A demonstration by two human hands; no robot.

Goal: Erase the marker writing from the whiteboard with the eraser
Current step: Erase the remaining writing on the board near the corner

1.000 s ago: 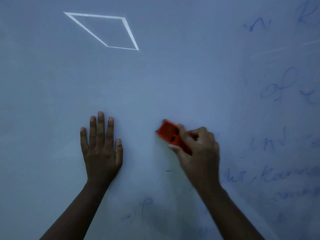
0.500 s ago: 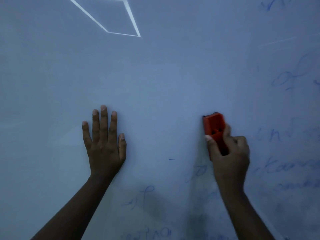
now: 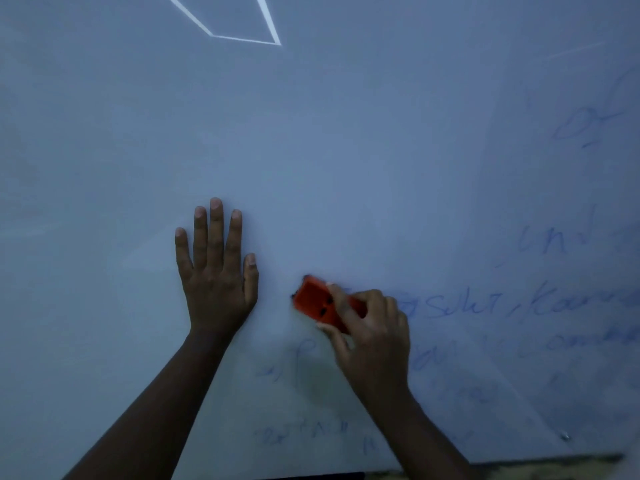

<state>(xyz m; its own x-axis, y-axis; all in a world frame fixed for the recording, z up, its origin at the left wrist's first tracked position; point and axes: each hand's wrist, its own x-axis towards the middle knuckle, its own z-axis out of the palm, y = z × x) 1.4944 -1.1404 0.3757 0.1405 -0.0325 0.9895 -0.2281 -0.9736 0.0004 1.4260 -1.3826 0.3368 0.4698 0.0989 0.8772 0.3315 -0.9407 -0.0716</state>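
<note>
Faint blue marker writing (image 3: 460,308) is showing low and right on the whiteboard (image 3: 346,150). The right hand (image 3: 372,336) is gripping the orange eraser (image 3: 313,301), pressing it against the board. Left of it, apart, the left hand (image 3: 216,271) is lying flat, fingers spread. Farther up, a bright outlined reflection (image 3: 242,38) is glinting.

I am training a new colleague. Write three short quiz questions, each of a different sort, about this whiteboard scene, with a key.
1. True or false: the left hand holds the eraser.
2. The blue writing left on the whiteboard lies mostly: A) upper left B) right and bottom C) centre.
3. Fill in: the eraser is coloured ____.

Key: 1 false, the right hand grips it while the left lies flat on the board; 2 B; 3 orange-red.
</note>
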